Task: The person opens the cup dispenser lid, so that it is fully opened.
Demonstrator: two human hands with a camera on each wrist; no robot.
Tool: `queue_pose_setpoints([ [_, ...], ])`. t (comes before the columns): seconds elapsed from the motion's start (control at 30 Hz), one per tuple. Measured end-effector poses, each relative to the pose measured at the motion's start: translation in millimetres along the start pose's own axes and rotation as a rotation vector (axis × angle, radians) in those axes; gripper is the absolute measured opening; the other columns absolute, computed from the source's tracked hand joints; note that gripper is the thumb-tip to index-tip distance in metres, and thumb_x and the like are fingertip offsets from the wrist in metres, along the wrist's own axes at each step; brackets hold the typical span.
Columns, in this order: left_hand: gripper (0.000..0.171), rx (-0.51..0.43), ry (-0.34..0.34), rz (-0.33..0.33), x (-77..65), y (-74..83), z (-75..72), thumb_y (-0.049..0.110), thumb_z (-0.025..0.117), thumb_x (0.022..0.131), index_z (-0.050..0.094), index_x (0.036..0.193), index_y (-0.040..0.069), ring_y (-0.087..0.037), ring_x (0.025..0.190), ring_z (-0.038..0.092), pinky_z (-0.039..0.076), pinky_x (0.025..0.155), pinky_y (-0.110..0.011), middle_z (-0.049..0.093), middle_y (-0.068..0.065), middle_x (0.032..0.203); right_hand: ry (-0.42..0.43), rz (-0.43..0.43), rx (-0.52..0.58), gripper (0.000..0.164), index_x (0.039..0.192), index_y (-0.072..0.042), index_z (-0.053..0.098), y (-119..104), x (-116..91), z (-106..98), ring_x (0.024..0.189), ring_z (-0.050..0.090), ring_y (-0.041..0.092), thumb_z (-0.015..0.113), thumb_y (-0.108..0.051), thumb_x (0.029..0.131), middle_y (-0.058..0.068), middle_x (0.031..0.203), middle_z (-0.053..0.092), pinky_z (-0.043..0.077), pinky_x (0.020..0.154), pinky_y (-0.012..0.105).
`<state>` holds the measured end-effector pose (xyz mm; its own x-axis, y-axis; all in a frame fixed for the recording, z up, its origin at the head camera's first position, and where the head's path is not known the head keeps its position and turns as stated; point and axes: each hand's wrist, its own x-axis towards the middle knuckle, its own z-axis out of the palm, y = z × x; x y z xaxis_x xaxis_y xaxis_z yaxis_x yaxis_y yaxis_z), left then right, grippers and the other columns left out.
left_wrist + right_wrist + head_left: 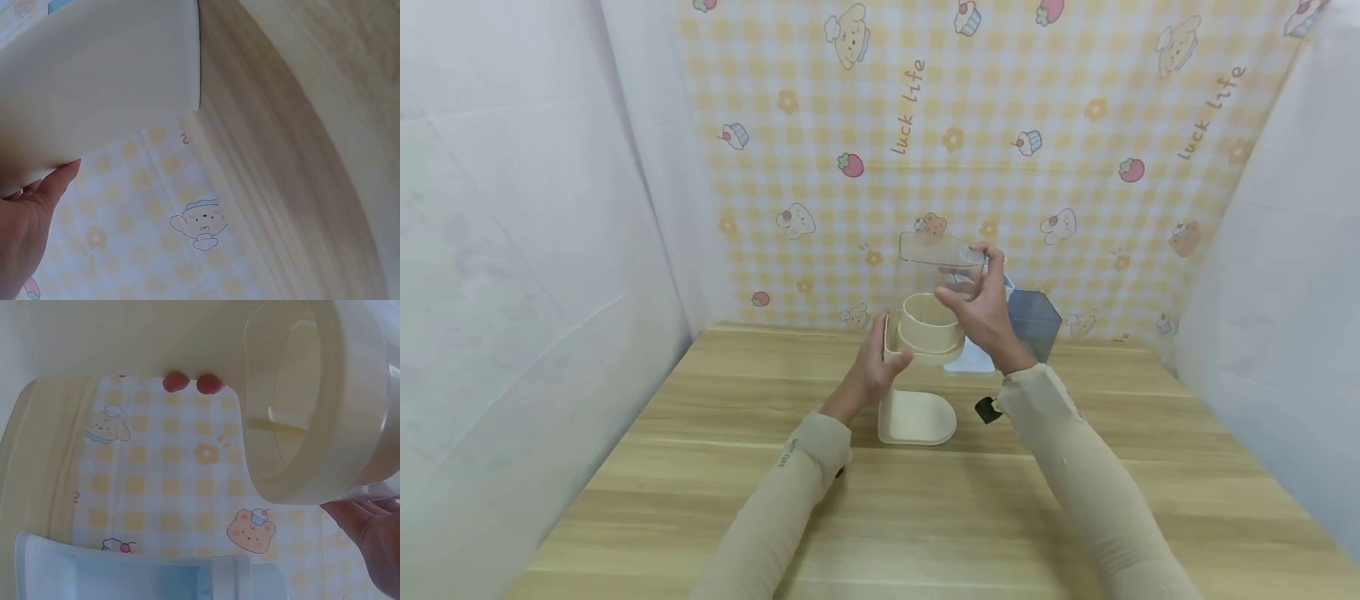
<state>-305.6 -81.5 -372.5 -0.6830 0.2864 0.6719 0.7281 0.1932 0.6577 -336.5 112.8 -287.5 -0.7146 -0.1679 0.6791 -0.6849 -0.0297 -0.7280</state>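
Note:
A cream dispenser stand (917,417) rises from a flat rounded base on the table. My left hand (874,358) grips its upper holder (923,357) from the side; in the left wrist view the hand (28,219) is at the edge of the broad cream back (119,81). My right hand (987,312) holds a clear container (925,271) with a cream ring (929,325) at its lower end, close over the holder. From the right wrist, the ring's open underside (350,406) shows, with my right hand (375,540) behind it and left fingertips (176,382) at the stand's edge.
Behind my right hand stand a white-based dispenser (972,360) and a bluish see-through box (1036,321). The wood-grain table (910,517) runs back to a yellow checked cloth (955,183). White sheets (542,208) hang at both sides.

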Motion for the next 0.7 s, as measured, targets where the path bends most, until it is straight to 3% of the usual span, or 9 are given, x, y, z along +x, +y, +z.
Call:
queue_pose_setpoints([
  [0.17,0.108,0.01,0.018,0.002,1.6,-27.6,6.9,0.082,0.041,0.085,0.024,0.15,-0.002,-0.033,0.099,0.059,0.051,0.09,-0.049,0.059,-0.022,0.114,0.022,0.021,0.011,0.061,0.127,-0.019,0.028,-1.1,1.5,0.8,0.106,0.058,0.054,0.069,-0.005,0.084,0.015,0.121,0.059,0.055,0.074,0.026],
  [0.23,0.109,0.025,0.025,-0.005,1.8,-31.7,7.7,0.085,0.04,0.083,0.024,0.15,0.001,-0.031,0.099,0.059,0.051,0.091,-0.048,0.059,-0.019,0.115,0.025,0.02,0.01,0.06,0.128,-0.018,0.028,-0.8,2.0,1.0,0.107,0.058,0.053,0.069,-0.006,0.085,0.012,0.119,0.06,0.054,0.074,0.026],
  [0.43,0.114,0.054,0.008,-0.051,1.8,-30.5,6.3,0.088,0.038,0.08,0.019,0.153,0.003,-0.03,0.111,0.058,0.047,0.1,-0.047,0.057,-0.018,0.124,0.014,0.032,-0.01,0.06,0.133,-0.019,0.029,-1.1,2.1,0.4,0.097,0.067,0.031,0.067,-0.014,0.087,0.018,0.125,0.058,0.054,0.074,0.029],
  [0.7,0.124,0.091,-0.058,-0.14,1.4,-23.2,3.0,0.09,0.035,0.078,0.003,0.157,0.0,-0.036,0.132,0.045,0.032,0.113,-0.05,0.045,-0.023,0.142,-0.022,0.103,-0.038,0.068,0.146,-0.019,0.023,-5.4,2.9,-2.7,0.096,0.065,0.026,0.063,-0.02,0.091,0.017,0.143,0.047,0.051,0.076,0.031],
])
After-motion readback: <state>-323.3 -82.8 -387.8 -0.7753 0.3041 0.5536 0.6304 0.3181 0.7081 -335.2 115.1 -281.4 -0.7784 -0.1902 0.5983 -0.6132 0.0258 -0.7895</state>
